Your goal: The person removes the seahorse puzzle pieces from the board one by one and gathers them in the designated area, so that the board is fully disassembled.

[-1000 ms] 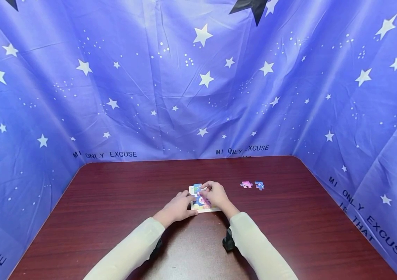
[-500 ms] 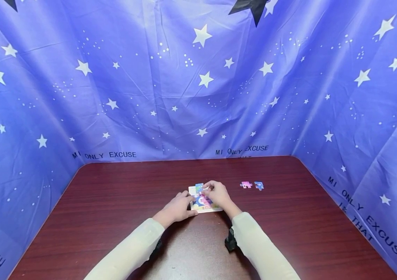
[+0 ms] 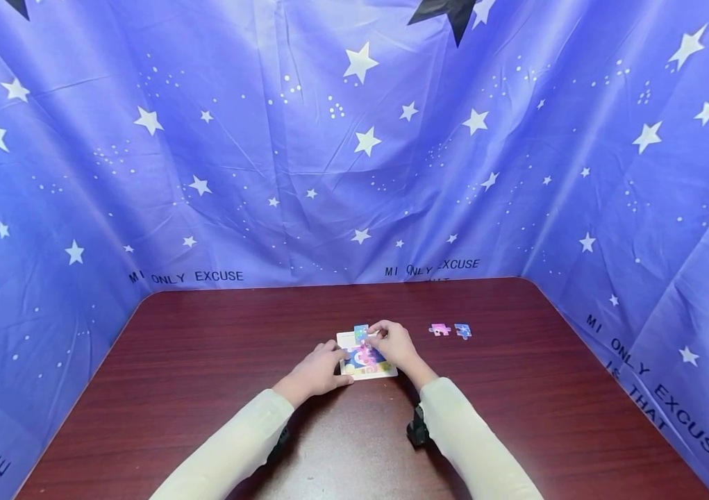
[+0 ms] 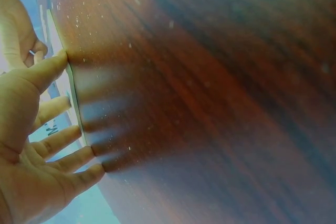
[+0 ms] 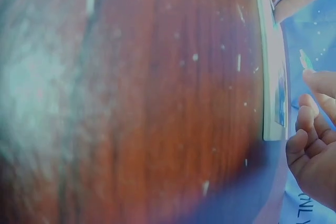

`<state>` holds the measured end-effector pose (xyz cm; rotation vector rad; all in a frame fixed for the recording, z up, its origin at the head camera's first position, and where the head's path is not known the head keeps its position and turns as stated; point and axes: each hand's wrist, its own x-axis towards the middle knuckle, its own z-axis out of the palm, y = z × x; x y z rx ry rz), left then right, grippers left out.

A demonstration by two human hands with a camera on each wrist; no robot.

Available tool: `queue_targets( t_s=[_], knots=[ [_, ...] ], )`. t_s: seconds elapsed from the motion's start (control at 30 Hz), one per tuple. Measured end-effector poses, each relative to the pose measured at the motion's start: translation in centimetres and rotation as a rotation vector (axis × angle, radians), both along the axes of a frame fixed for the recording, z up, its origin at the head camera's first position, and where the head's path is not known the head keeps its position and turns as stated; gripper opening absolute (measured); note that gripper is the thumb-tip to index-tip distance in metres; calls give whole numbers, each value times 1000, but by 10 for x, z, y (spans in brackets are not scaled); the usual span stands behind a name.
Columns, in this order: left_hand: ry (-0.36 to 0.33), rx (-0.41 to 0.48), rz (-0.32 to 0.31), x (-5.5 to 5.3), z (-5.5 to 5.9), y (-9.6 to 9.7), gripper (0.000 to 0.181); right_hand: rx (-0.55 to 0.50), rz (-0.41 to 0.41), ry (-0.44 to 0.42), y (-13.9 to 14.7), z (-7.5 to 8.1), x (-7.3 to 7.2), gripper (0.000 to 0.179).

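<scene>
A small puzzle board [image 3: 345, 338] with a white frame lies mid-table, its lower part filled with a blue, pink and yellow picture. My left hand [image 3: 313, 371] rests at the board's left side, its fingers stretched out and touching the edge; in the left wrist view the same hand [image 4: 39, 129] has spread fingertips along that edge. Over the board's upper part, my right hand [image 3: 394, 345] pinches a blue puzzle piece [image 3: 361, 332] between thumb and finger. The right wrist view shows that puzzle piece [image 5: 305, 60] edge-on, raised clear of the board. Part of the board is hidden behind my right hand.
To the right of the board lie a pink puzzle piece [image 3: 439, 330] and a blue one with a star, a second loose puzzle piece [image 3: 463, 331]. The dark red table [image 3: 217, 347] ends at a blue star-patterned curtain [image 3: 304, 139] behind and at both sides.
My right hand has shifted slightly right and away from me, carrying the blue puzzle piece along the board's top. More of the board's picture now shows. My left hand stays put.
</scene>
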<state>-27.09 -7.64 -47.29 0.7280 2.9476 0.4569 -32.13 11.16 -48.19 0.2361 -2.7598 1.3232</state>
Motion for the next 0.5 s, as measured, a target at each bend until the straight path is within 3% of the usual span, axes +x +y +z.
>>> queue_targets(
  t_s=[0.5],
  knots=[
    [-10,-13,8,0,-1,0,50,23,-19,15,16,4,2,11]
  ],
)
